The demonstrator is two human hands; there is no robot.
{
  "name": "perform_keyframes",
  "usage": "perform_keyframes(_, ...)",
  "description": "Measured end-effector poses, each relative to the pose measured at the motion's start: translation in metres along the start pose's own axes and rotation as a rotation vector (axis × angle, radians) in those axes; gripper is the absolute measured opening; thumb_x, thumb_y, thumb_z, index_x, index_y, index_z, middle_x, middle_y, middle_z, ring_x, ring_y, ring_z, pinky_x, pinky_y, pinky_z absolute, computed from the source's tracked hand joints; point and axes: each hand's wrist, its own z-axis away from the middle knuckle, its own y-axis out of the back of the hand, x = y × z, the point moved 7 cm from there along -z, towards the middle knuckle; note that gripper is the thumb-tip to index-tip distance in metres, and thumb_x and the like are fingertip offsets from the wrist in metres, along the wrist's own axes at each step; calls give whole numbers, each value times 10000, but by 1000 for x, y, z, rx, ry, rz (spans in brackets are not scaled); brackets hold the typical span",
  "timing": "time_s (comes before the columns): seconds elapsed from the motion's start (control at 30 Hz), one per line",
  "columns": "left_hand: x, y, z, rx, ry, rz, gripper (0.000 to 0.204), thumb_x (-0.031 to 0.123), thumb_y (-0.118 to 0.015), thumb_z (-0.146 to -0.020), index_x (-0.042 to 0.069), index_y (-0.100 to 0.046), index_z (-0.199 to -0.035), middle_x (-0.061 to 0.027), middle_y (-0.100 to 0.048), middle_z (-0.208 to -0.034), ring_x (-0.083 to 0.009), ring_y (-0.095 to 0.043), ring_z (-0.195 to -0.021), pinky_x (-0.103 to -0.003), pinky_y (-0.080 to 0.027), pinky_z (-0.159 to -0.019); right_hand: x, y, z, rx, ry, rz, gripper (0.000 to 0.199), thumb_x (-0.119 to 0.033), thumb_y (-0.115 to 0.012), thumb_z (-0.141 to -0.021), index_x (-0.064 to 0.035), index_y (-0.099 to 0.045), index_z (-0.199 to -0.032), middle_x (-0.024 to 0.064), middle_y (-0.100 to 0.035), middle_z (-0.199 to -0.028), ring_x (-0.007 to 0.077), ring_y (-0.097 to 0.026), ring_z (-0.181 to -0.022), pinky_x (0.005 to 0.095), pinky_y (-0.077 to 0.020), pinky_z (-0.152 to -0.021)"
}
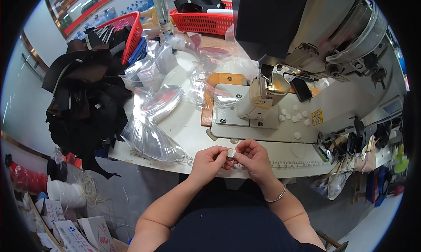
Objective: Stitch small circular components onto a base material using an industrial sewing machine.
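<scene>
A small round white disc (231, 153) is pinched between the fingertips of my two hands, just above the front edge of the white table (171, 120). My left hand (211, 161) grips it from the left, with thumb and forefinger closed. From the right, my right hand (254, 159) holds the same disc, and a thin bracelet circles that wrist. Beyond my hands stands a sewing machine (263, 96) on a light metal plate. Several similar white discs (299, 116) lie scattered to the right of its post.
Clear plastic bags (151, 136) spread over the table's left side. Black fabric pieces (85, 98) hang off its left end. Red baskets (201, 23) stand at the back. A dark phone (301, 90) lies behind the machine post, and a ruler strip (294, 164) runs along the front edge.
</scene>
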Motion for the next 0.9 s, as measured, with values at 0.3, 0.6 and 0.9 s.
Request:
perform_keyframes(0.3,12,-3,1,139,-188,-167,116,23,-517,-839,-26,-583,-920,-69,-618,-765,-108,-612,-655,-223,-514,-599,2,3,2,-31,-24,-165,186,39,-586,-766,4,-509,-932,41,-544,-838,88,-540,-760,208,-475,-701)
perform_keyframes(0.6,46,-66,-7,49,-804,-820,134,-43,-595,-723,8,-618,-845,-78,-615,-814,-167,-621,-723,-254,-526,-614,-31,47,20,210,255,188,183,20,-594,-770,-10,-500,-924,19,-551,-793,70,-539,-721,196,-463,-646)
perform_keyframes(0.9,12,-109,-52,-337,-384,-568,138,64,-577,-778,-31,-593,-877,-93,-617,-720,-135,-608,-649,-233,-501,-607,-58,93,48,279,293,412,144,13,-597,-770,-9,-523,-892,23,-572,-774,76,-548,-687,203,-460,-627)
